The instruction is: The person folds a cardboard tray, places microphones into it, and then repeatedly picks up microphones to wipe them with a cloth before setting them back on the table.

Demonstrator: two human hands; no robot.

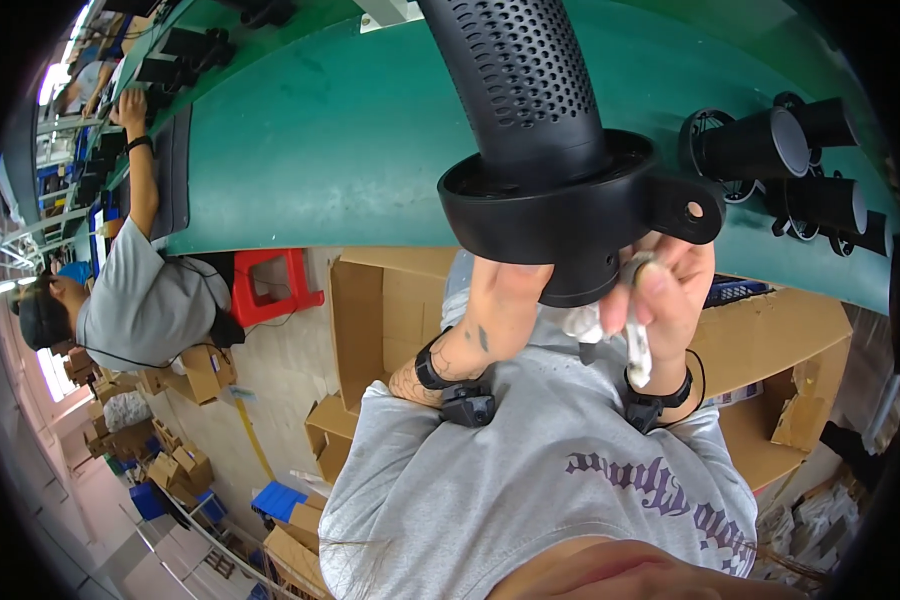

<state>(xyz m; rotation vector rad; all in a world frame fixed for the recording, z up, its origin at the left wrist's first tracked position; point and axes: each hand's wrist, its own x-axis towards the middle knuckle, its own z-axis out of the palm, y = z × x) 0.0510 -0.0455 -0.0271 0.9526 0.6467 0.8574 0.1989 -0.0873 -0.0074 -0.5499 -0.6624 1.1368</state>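
Note:
A black housing (545,220) stands up before me, a perforated tube rising from a wide round collar. On its right side sticks out a lug (692,208) with a hole, and a short round stub points down toward me. My left hand (510,292) is closed round the lower left of the collar, its fingers mostly hidden behind it. Just right of the stub, my right hand (675,285) is closed in a pinch on a crumpled white strip (638,355), perhaps cloth. Something small and round shows at the fingertips, too small to name. More white material hangs below the stub.
Several black cylindrical parts (770,150) lie on the right of the green bench (320,150). Open cardboard boxes (770,340) flank me below the bench edge. At left are a red stool (270,290) and a co-worker in a grey shirt (155,300), reaching over the bench.

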